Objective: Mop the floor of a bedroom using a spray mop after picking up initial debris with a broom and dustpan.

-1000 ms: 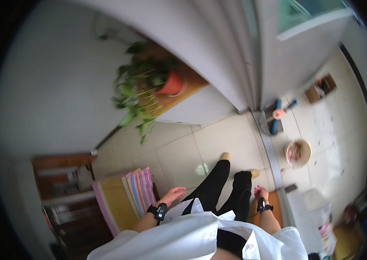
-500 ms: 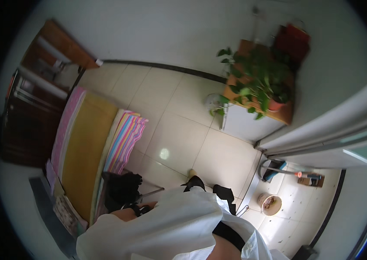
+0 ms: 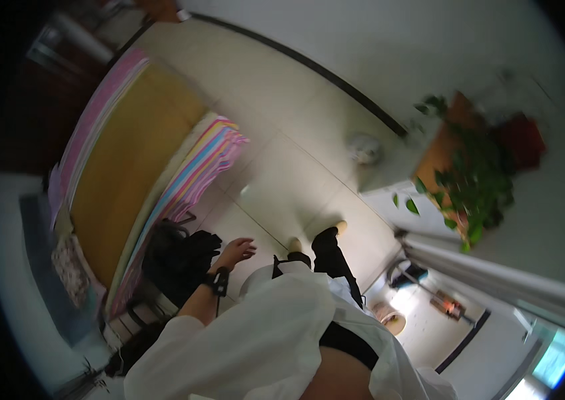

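Note:
My left hand (image 3: 238, 252) hangs beside my body, over the tiled floor, with its fingers loosely stretched and nothing in it. On that wrist sits a black band (image 3: 216, 283). The closest thing to the hand is a black bag or bundle of cloth (image 3: 176, 263) by the side of the bed. Folded striped bedding (image 3: 209, 163) in pink, yellow and blue lies along the bed's edge. My right hand is out of view; the white shirt (image 3: 276, 327) covers much of the lower middle.
A bed with a tan mat (image 3: 139, 153) stands on the left. At the right, a leafy potted plant (image 3: 476, 180) trails over a cabinet (image 3: 442, 150). A round white object (image 3: 364, 148) rests on the floor near it. A bucket (image 3: 390, 319) stands past the doorway.
My left hand has swung forward, away from the black bundle, and shows fully. The view has turned, with the bed and plant shifted; both my feet now show on the tiles.

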A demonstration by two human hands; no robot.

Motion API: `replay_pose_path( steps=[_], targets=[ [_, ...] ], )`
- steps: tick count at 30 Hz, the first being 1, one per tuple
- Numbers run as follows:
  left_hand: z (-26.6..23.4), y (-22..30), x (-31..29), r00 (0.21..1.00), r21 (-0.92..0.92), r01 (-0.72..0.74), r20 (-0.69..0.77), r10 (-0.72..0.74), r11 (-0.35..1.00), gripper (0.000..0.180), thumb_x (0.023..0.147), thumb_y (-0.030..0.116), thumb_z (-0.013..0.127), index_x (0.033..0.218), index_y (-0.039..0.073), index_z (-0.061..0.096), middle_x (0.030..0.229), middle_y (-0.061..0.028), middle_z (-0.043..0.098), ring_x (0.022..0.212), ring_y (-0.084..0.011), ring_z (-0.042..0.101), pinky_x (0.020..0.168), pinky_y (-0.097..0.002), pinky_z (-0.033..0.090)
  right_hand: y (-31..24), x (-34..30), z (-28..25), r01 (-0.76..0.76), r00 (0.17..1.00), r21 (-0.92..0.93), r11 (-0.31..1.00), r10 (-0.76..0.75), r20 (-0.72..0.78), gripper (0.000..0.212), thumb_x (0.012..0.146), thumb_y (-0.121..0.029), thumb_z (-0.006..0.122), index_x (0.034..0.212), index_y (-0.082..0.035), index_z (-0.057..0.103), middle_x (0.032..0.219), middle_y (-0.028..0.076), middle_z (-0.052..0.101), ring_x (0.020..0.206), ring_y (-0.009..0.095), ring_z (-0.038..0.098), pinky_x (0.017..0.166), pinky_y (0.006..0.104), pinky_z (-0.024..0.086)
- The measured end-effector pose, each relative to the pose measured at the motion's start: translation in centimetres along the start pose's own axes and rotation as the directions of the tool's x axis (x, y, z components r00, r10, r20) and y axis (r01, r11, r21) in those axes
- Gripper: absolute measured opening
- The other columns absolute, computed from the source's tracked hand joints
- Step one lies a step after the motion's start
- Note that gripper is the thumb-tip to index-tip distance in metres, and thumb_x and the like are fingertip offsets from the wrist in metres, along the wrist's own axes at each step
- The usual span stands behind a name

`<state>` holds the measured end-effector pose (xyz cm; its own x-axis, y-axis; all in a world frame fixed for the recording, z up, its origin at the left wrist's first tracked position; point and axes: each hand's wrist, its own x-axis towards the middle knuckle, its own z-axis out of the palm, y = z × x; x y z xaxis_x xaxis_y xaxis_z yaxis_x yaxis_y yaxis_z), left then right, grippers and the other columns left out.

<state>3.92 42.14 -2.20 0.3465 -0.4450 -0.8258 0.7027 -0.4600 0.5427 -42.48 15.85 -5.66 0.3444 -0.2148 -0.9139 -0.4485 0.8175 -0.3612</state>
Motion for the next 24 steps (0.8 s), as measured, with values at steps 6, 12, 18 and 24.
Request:
replay_pose_path(
  steps=[6, 12, 18, 24],
  targets=[
    [2.6, 7.9, 5.6, 0.993, 0.039, -0.105, 0.053, 0.103, 0.994, 0.035, 0.085, 0.022, 0.049, 0.115, 0.003, 0.046, 0.097, -0.0106, 0.056, 0.087, -0.0174, 0.056, 0.080, -0.0287, 0.046, -17.5, 8.5, 5.1, 0.010, 0.960, -0.074, 0.997, 0.011, 0.278, 0.030, 0.087, -0.022, 0.044, 0.113, -0.009, 0.048, 0.090, 0.009, 0.058, 0.081, 0.019, 0.057, 0.072, 0.0314, 0.048],
    [4.1, 15.6, 4.6, 0.983, -0.009, -0.160, -0.095, 0.158, 0.987, 0.035, 0.084, 0.021, 0.051, 0.113, 0.001, 0.048, 0.097, -0.0110, 0.057, 0.086, -0.0167, 0.057, 0.079, -0.0276, 0.046, -39.2, 15.0, 22.2, 0.285, 0.904, -0.688, 0.667, 0.052, 0.425, 0.040, 0.081, -0.026, 0.054, 0.119, -0.012, 0.046, 0.101, 0.008, 0.058, 0.094, 0.019, 0.055, 0.079, 0.0352, 0.045],
    [4.8, 25.1, 6.0, 0.919, -0.167, -0.351, -0.248, 0.305, 0.921, 0.032, 0.085, 0.019, 0.050, 0.112, 0.002, 0.049, 0.096, -0.0092, 0.058, 0.086, -0.0145, 0.057, 0.078, -0.0266, 0.047, -51.3, 16.4, 37.7, 0.724, 0.556, -0.542, -0.428, -0.104, 0.825, 0.039, 0.080, -0.024, 0.056, 0.115, -0.008, 0.049, 0.100, 0.014, 0.060, 0.090, 0.024, 0.058, 0.076, 0.0338, 0.046],
    [4.1, 36.8, 5.6, 0.805, -0.185, -0.575, -0.301, 0.511, 0.797, 0.033, 0.086, 0.021, 0.050, 0.112, 0.001, 0.049, 0.094, -0.0080, 0.058, 0.086, -0.0143, 0.057, 0.080, -0.0264, 0.045, -74.1, 5.6, 52.7, 0.951, 0.206, -0.295, -0.087, -0.534, 0.820, 0.036, 0.090, -0.022, 0.040, 0.115, 0.003, 0.048, 0.112, 0.014, 0.053, 0.105, 0.021, 0.050, 0.094, 0.0337, 0.035]
  ],
)
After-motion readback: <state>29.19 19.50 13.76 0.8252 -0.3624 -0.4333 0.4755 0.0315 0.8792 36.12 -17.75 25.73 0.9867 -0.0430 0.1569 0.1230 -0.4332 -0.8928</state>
